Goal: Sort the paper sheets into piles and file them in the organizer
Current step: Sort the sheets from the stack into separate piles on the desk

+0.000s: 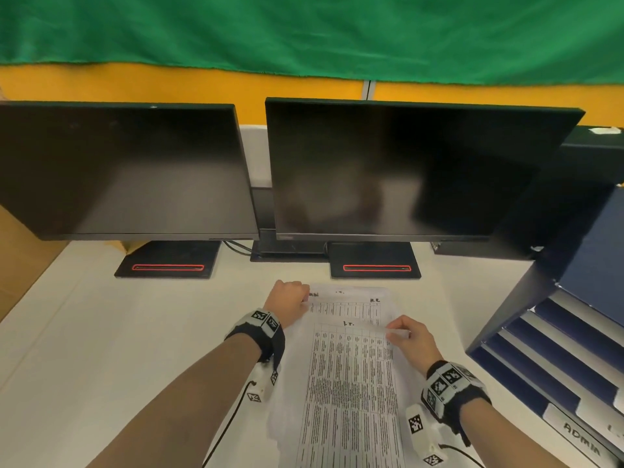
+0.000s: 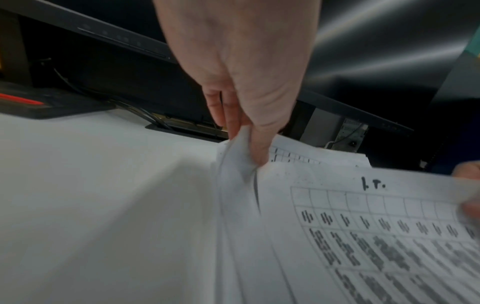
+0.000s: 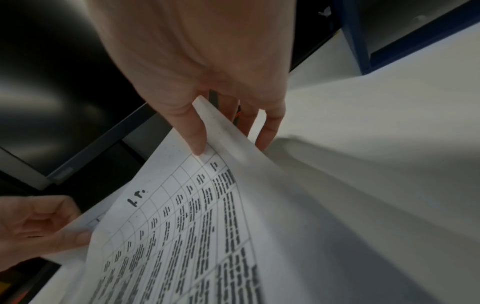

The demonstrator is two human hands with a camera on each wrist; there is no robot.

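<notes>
A stack of printed paper sheets (image 1: 349,383) lies on the white desk (image 1: 118,332) in front of me. The top sheet (image 2: 363,216), headed "I.T.", carries a table of text. My left hand (image 1: 290,300) pinches the far left corner of the stack (image 2: 241,156) between thumb and fingers. My right hand (image 1: 405,336) pinches the top sheet's right edge (image 3: 221,139), thumb on top and fingers beneath, lifting that edge off the pile. A sheet below shows "H.R." (image 1: 374,299). The dark blue organizer (image 1: 553,352) stands at the right, with a tray labelled "ADMIN" (image 1: 582,439).
Two dark monitors (image 1: 128,170) (image 1: 405,167) stand at the back of the desk on black bases with red slots (image 1: 168,267). Cables run between the bases. A brown cardboard box (image 1: 20,265) sits at the far left. Bare white desk lies left of the papers.
</notes>
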